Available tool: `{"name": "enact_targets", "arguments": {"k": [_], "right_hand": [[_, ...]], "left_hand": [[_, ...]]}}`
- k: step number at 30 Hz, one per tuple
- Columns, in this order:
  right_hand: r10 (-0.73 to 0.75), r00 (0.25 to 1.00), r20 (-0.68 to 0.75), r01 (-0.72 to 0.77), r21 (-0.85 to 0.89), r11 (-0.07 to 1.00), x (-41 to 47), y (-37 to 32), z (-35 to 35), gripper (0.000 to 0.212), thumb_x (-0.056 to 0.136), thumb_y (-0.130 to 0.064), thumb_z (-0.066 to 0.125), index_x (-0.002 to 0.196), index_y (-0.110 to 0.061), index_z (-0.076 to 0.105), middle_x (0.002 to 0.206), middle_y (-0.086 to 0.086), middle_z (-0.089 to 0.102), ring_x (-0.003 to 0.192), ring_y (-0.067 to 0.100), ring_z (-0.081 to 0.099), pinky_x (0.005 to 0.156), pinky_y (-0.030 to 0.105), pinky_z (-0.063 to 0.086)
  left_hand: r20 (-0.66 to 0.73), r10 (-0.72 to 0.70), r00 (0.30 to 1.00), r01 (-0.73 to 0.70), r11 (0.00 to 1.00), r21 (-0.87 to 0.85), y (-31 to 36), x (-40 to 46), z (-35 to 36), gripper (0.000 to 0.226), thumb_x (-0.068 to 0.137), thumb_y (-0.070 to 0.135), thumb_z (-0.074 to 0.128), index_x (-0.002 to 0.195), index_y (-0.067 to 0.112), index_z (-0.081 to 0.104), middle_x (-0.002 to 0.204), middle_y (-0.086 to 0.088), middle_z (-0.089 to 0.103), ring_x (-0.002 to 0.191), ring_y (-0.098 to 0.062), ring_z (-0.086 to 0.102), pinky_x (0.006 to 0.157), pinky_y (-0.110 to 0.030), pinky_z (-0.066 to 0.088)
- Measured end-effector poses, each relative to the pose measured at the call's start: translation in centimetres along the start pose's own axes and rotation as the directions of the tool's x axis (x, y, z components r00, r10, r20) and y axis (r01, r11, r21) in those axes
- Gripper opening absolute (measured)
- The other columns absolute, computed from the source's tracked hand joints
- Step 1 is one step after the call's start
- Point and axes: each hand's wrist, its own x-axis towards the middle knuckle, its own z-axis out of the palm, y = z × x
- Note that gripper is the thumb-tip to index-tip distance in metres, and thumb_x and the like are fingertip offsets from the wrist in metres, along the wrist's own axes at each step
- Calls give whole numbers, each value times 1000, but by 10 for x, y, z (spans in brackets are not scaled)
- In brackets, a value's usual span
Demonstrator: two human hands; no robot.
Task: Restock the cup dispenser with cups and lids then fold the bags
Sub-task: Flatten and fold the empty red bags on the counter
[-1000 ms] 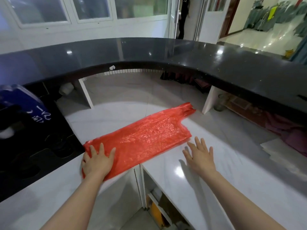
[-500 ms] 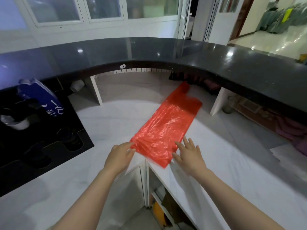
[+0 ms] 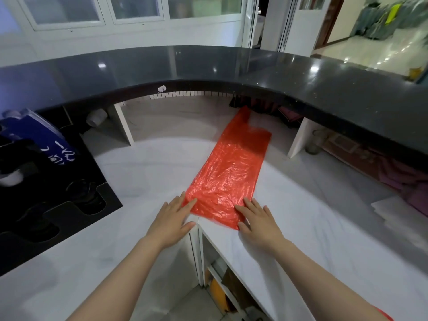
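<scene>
1. Pressing flat, both hands sit at the near end of the red plastic bag (image 3: 228, 174): the left hand (image 3: 172, 220) has straight fingers on the bag's near-left corner, and the right hand (image 3: 258, 222) lies spread on its near-right corner. Neither hand is curled round anything.

2. The bag lies lengthwise on the white counter (image 3: 312, 205), with its handle end pointing away under the black upper ledge (image 3: 208, 66). Its near edge sits right over the seam and inner corner of the counter, where an open shelf gap (image 3: 220, 274) drops away below.

3. Risk: thin film slides easily on a glossy top. If the palms pull back toward the body, the near edge could slip over the corner and droop into the gap, spoiling the fold line.

4. Risk: the film looks crinkled and probably holds air. Folding before smoothing it toward the handles would likely leave a puffy, crooked fold that springs open.

5. Risk: uneven pressure from the two hands could swing the bag askew, so the edges would not meet.

6. Risk: the far end looks slightly lifted and blurred; any draught or quick motion may flip it.

7. The black cup dispenser (image 3: 46, 205) at the left stands well apart from the bag.
</scene>
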Motion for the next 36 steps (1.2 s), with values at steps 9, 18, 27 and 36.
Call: {"name": "enact_targets", "arguments": {"k": [9,18,27,36], "right_hand": [[-51,992,-116,44,-58,997,-3,-6,-19,41,101,-35,36,142,-30,42,160,-4,17,149,21,4,118,47,2],[-216,974,63,220,-57,974,9,-32,-22,45,104,-22,34,147,-30,36,160,-2,19,149,23,7,118,45,10],[-296,935,198,328,-160,931,24,-47,-17,51,104,-36,29,152,-36,15,162,-3,1,149,22,-4,118,49,4],[-242,942,232,277,-136,951,39,-50,-11,53,104,-37,25,154,-30,9,162,-6,-2,148,20,-7,119,49,-1]], "left_hand": [[-63,170,983,-176,980,-94,14,-8,11,59,96,46,44,150,35,21,155,9,28,145,-15,17,119,-32,10],[-63,203,977,-200,979,48,9,-16,24,63,100,42,37,152,27,5,154,14,-6,143,-3,-11,113,-20,-14],[-39,205,978,-200,975,100,10,-17,25,64,100,42,33,152,25,-1,152,15,-13,139,-2,-19,111,-20,-19],[-51,213,976,-210,975,73,11,-17,24,61,100,28,32,152,23,1,153,13,-12,144,-5,-13,110,-17,-19]]}}
